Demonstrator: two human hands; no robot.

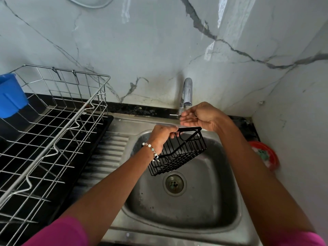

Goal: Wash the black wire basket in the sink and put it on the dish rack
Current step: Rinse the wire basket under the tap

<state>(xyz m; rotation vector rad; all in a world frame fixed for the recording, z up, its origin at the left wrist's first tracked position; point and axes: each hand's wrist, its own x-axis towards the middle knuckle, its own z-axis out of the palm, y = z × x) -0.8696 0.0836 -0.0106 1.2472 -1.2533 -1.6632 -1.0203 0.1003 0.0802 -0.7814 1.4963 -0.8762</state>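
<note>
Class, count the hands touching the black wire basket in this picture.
1. The left hand grips the black wire basket by its top edge above the sink; the right hand is by the tap.

One black wire basket (179, 153) hangs over one steel sink (204, 219), which has one drain (174, 183) at its centre. One tap (187, 94) stands at 12 o'clock from the drain. One wire dish rack (49, 139) sits at 9 o'clock, with one blue cup (10, 96) at 10 o'clock. One red dish (266, 154) lies at 3 o'clock. Two hands show: left hand (162, 135), right hand (200, 116). One beaded bracelet (152, 151).
</note>
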